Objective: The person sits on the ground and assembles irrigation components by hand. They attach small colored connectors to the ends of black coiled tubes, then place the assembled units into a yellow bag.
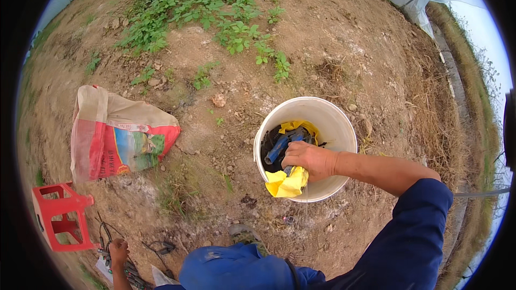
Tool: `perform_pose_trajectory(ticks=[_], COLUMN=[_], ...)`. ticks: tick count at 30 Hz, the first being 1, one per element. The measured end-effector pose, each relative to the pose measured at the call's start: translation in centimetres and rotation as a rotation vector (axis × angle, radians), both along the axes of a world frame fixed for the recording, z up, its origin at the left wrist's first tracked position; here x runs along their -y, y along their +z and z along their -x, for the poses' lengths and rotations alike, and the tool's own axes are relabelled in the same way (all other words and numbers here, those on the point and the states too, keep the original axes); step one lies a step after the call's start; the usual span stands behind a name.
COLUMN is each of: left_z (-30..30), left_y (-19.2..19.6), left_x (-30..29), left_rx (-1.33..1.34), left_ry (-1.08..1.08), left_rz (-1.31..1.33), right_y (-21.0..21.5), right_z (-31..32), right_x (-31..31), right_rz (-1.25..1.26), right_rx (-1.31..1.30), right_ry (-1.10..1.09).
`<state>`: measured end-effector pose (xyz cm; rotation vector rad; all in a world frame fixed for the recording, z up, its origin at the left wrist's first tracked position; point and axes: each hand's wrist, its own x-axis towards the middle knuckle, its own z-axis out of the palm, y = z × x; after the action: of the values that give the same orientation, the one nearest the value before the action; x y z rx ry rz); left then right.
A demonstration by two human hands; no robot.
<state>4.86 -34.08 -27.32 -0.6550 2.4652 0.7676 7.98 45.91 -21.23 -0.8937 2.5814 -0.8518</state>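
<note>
Sitting left of white bucket [339,135] and right hand [310,162]: sack [119,139], red stool [49,212]

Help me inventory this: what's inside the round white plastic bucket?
In the bucket, a blue cylindrical object, crumpled yellow material and dark items show. Anything beneath them, or under the right hand, is covered.

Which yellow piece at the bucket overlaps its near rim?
The crumpled yellow piece beside the bare right hand, at the near rim of the round white plastic bucket. The other yellow piece lies inside, toward the far wall.
</note>
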Motion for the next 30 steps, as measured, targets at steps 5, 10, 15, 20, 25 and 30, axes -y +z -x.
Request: perform_pose_trajectory(ticks=[5,10,15,20,25,30], left_z=[0.1,1.7,3.6,4.4,4.8,5.4], left_y=[0.1,-0.4,-0.8,-2.3,-3.1,-3.5], left_x=[3.1,0.6,-4.3,-5.0,-6.1,-6.2], left_rx=[0.001,0.020,0.056,0.025,0.022,0.061], left_ry=[-0.065,-0.050,-0.087,-0.128,-0.180,-0.179], left_rz=[0.054,0.044,-0.008,-0.055,-0.055,-0.089], right_y=[1.5,1.0,0.8,0.7,1.0,0.9], right_z=[2.9,6.7,6.7,7.4,6.8,6.7], right_x=[-0.4,-2.2,-2.7,-1.9,-1.6,-1.2], right_rz=[0.102,0.235,0.243,0.237,0.334,0.309], right_rx=[0.085,0.338,0.366,0.431,0.346,0.221], right_ry=[-0.244,-0.466,-0.538,-0.606,-0.688,-0.662])
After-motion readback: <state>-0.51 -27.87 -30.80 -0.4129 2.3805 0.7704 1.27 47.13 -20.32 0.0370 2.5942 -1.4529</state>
